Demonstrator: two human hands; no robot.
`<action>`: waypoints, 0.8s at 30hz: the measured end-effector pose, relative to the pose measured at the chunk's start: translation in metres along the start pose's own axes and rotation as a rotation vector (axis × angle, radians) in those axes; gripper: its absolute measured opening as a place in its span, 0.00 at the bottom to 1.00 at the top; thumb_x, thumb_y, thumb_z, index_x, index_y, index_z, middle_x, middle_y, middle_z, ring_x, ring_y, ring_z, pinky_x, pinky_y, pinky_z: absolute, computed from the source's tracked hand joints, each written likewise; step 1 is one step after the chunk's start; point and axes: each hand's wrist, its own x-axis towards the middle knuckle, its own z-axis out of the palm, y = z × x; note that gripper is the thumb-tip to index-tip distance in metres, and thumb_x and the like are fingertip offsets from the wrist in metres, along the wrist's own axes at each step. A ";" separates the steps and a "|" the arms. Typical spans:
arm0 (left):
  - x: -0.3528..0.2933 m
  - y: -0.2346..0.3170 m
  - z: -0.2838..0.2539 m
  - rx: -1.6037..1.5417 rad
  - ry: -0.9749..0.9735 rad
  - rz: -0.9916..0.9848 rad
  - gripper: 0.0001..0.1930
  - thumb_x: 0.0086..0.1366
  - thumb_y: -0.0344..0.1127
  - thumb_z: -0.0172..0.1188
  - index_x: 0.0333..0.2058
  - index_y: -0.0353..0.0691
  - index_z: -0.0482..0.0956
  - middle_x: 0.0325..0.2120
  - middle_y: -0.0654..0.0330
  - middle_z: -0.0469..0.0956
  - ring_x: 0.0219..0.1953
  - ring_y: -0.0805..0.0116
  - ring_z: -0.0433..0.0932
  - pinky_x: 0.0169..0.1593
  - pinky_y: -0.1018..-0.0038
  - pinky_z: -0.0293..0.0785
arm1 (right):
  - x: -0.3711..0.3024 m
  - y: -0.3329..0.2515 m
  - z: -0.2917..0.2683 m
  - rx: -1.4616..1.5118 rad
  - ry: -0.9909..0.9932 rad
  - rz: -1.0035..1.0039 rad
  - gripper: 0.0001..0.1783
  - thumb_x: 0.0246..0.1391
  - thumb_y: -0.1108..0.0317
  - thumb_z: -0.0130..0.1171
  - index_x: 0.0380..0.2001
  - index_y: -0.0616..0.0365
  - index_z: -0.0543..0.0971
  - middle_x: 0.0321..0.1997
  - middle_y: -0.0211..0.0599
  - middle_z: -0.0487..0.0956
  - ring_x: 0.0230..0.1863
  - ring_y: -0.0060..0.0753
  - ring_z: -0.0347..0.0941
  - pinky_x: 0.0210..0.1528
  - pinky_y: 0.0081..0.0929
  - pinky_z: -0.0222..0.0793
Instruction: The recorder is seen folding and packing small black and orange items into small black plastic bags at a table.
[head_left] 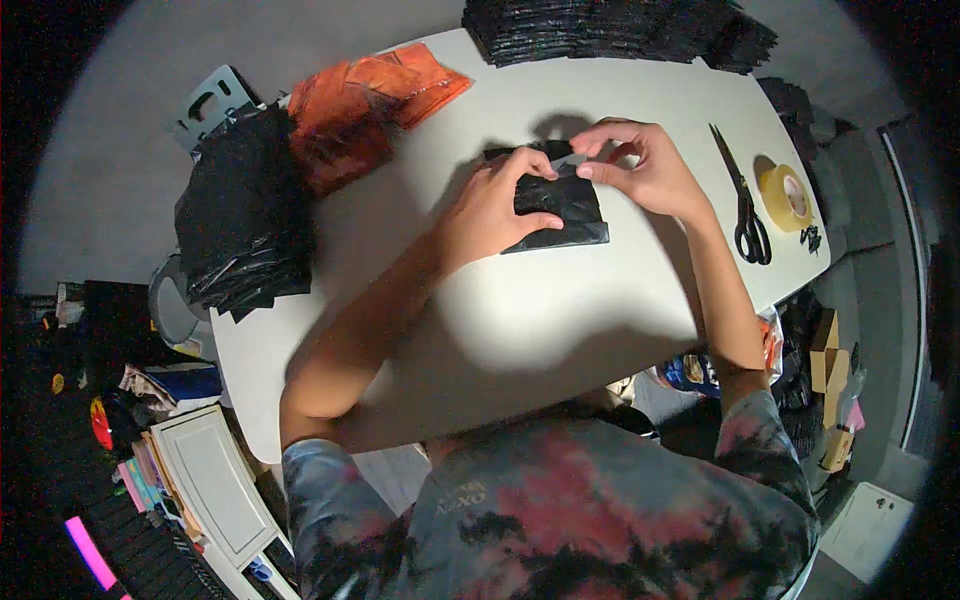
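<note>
A flat, folded black plastic bag (568, 208) lies on the white table in front of me. My left hand (500, 200) rests over its left side, thumb and fingers bent and pressing on it to hold it. At the bag's upper edge, my right hand (640, 170) pinches a small translucent strip (571, 160) between thumb and fingers; it looks like clear tape. The left index fingertip is close to the strip's other end. Whether that finger touches it cannot be made out.
Black scissors (745, 205), a roll of tape (785, 197) and small black scraps (811, 238) lie to the right. Stacked black bags (245, 200) and orange plastic bags (350, 110) sit on the left. Another black stack (610, 32) lines the far edge of the table (500, 330).
</note>
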 end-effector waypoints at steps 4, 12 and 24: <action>-0.002 -0.001 0.002 -0.006 0.001 0.010 0.30 0.52 0.37 0.80 0.50 0.38 0.73 0.47 0.53 0.82 0.53 0.48 0.81 0.59 0.59 0.75 | -0.003 -0.001 -0.002 0.011 -0.048 0.108 0.09 0.57 0.70 0.73 0.39 0.61 0.87 0.31 0.25 0.81 0.36 0.13 0.73 0.37 0.20 0.71; -0.003 0.004 0.002 0.011 0.027 -0.085 0.44 0.49 0.39 0.83 0.62 0.40 0.67 0.53 0.56 0.83 0.58 0.52 0.80 0.62 0.59 0.74 | -0.009 -0.028 -0.017 -0.361 0.208 -0.408 0.06 0.57 0.69 0.69 0.34 0.61 0.85 0.40 0.38 0.85 0.41 0.34 0.80 0.48 0.31 0.73; -0.006 0.002 0.000 0.314 0.086 0.132 0.26 0.55 0.44 0.78 0.48 0.38 0.83 0.45 0.54 0.82 0.52 0.51 0.80 0.59 0.60 0.76 | -0.023 -0.035 0.020 0.229 0.181 -0.174 0.11 0.56 0.71 0.72 0.43 0.60 0.85 0.43 0.32 0.86 0.43 0.22 0.79 0.47 0.23 0.72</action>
